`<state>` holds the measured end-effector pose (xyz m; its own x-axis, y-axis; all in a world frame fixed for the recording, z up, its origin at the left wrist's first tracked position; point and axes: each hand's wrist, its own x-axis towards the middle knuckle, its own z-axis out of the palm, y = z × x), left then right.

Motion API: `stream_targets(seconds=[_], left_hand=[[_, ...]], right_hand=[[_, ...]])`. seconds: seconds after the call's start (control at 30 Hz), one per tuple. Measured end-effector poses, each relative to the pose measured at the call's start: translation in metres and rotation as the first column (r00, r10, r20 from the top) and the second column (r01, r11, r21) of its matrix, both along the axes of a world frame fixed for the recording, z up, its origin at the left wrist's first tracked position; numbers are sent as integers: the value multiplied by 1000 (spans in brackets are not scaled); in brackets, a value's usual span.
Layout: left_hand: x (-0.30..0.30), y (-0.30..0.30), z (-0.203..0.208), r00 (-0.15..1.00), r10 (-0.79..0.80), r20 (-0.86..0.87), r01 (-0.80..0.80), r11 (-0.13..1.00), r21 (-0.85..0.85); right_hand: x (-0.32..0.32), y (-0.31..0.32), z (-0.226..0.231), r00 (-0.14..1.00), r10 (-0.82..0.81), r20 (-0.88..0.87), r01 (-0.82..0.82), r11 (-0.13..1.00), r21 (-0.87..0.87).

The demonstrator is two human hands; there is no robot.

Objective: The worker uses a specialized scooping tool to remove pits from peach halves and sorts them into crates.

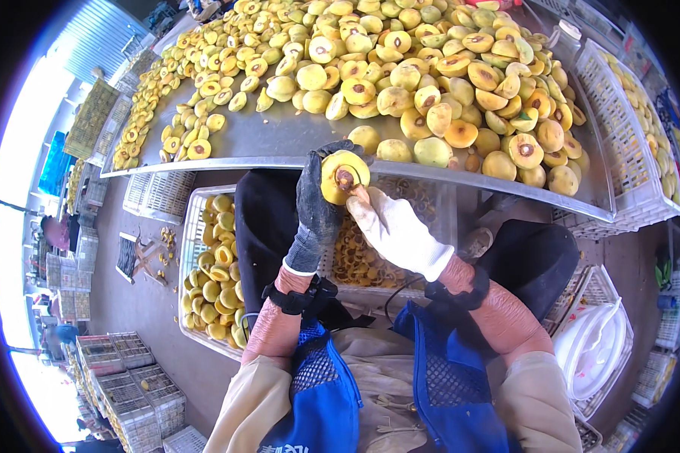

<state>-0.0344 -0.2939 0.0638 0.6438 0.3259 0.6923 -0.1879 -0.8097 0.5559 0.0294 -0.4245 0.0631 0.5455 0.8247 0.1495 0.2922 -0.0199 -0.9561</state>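
Note:
My left hand (314, 204), in a dark grey glove, grips a yellow peach half (334, 171) with its cut face turned up. A brown, rough pit hollow shows in the middle of that face. My right hand (400, 235), in a white glove, is closed, its fingertips at the lower right edge of the hollow. Whatever these fingers pinch, if anything, is too small to make out. Both hands are just in front of the near edge of a metal table (279, 140), above a crate (449, 215) of brown and yellow scraps between my knees.
Many cut peaches (400, 98) are heaped on the table. At my left knee stands a white crate of peach halves (217, 275). A white crate of peaches (619, 121) adjoins the table's right end. A white round tub (593, 351) sits at lower right; stacked crates (132, 385) stand at lower left.

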Motion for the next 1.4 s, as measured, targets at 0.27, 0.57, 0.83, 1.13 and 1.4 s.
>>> stream_targets(seconds=[0.27, 0.57, 0.83, 1.13, 1.4], left_hand=[[-2, -2, -14, 999, 14, 31, 6, 823, -568], [-23, 46, -32, 984, 132, -121, -60, 880, 471], [-16, 24, -8, 980, -178, -89, 175, 984, -39], [-15, 11, -35, 1000, 9, 2, -5, 692, -722], [-16, 13, -39, 990, 138, -28, -137, 900, -413]], right_hand=[[-10, -1, -3, 985, 79, -152, -74, 996, 38], [-3, -12, 1, 798, 259, -544, -340, 939, -51], [-8, -10, 9, 558, 281, -781, -362, 929, 76], [-28, -12, 6, 700, 263, -664, -344, 939, 10], [-31, -16, 10, 498, 228, -837, -329, 942, 61]])
